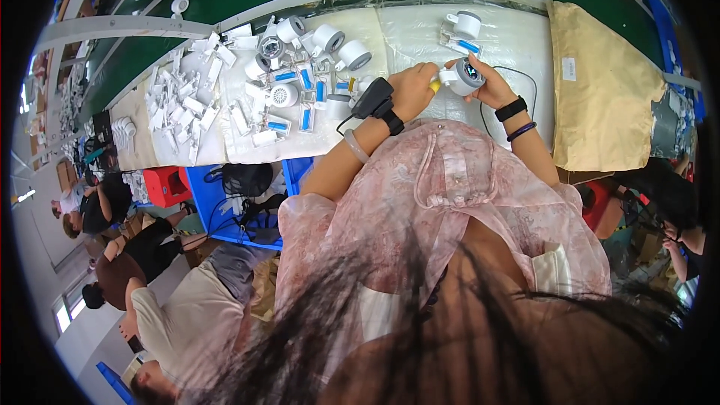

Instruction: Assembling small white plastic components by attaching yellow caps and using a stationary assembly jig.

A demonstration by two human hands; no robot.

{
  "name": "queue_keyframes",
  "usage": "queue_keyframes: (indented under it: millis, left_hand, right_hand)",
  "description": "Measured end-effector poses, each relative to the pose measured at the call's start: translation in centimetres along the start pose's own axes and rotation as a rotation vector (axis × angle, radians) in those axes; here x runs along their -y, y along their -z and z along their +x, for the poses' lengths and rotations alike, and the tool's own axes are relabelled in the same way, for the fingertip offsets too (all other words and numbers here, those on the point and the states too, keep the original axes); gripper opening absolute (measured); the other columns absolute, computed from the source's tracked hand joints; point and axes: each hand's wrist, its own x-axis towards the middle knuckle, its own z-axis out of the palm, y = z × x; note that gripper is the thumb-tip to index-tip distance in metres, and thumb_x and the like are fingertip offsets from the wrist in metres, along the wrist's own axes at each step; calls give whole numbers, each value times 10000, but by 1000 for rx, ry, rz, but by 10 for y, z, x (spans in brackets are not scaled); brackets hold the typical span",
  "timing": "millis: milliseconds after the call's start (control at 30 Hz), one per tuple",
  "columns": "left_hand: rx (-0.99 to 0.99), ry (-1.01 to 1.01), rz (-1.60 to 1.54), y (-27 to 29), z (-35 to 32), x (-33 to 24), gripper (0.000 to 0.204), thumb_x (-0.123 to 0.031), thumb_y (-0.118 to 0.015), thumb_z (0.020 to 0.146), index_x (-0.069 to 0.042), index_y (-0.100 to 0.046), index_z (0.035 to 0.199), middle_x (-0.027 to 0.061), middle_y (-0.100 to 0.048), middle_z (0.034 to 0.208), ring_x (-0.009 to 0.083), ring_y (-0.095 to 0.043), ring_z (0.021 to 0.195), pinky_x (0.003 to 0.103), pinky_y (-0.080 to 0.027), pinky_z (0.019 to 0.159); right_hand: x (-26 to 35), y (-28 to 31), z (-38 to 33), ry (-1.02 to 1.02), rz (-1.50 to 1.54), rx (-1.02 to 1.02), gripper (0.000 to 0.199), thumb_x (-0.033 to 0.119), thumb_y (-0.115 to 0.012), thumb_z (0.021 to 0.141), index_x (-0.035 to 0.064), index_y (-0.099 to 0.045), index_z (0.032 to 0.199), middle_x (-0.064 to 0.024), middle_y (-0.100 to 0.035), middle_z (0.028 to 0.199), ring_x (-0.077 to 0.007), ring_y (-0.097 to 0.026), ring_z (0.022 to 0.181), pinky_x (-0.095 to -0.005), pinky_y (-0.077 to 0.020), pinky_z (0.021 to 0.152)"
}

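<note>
My right hand (493,90) is wrapped round a white cylindrical housing (459,81) with a grey rim. Its open round end, dark with parts inside, faces up. Close on its left, my left hand (412,90) is closed round a small yellow piece (435,85), mostly hidden by the fingers; its kind does not show. The yellow piece meets the side of the housing. Just beyond my hands lie another white housing with a grey rim (466,24) and a clear part with a blue strip (468,46).
Several white housings (328,37), clear parts with blue strips (305,75) and a heap of small white pieces (184,109) cover the bench's left side. Brown paper (600,82) lies at the right. A thin black cable (535,86) runs near my right hand. A blue crate (202,195) stands below the bench.
</note>
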Motion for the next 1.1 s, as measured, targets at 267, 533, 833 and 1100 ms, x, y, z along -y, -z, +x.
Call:
queue_keyframes:
  millis: [267, 533, 833, 1100]
  left_hand:
    - [-3, -12, -7, 2, -1, 1, 312, -92, -638, 744, -98, -560, 1046, 101, -637, 955, 322, -628, 822, 424, -487, 649]
    - [-13, -19, -29, 0, -1, 1, 305, -81, -627, 744, -99, -559, 1041, 102, -637, 951, 324, -625, 811, 426, -484, 645]
    - [-39, -7, -41, -3, -3, 2, 321, -78, -622, 743, -95, -572, 1060, 104, -641, 956, 325, -627, 825, 421, -487, 664]
    - [-1, -1, -23, 0, -4, 2, 310, -54, -606, 733, -92, -581, 1040, 111, -644, 957, 331, -626, 823, 426, -491, 666]
  right_hand:
    - [-2, 3, 2, -3, -11, -9, 486, 462, -466, 959, 33, -595, 1147, -52, -655, 1031, -98, -650, 790, -235, -530, 486]
    - [-4, 3, 2, -13, -4, -10, 485, 461, -462, 961, 36, -600, 1150, -46, -655, 1033, -99, -648, 792, -234, -522, 513]
    - [-5, 2, 2, -8, -13, -6, 483, 467, -463, 961, 42, -611, 1137, -42, -658, 1008, -102, -629, 783, -247, -490, 547]
    - [-8, 2, 3, -22, -15, -11, 486, 475, -463, 959, 54, -612, 1150, -42, -653, 1051, -119, -636, 882, -270, -522, 665]
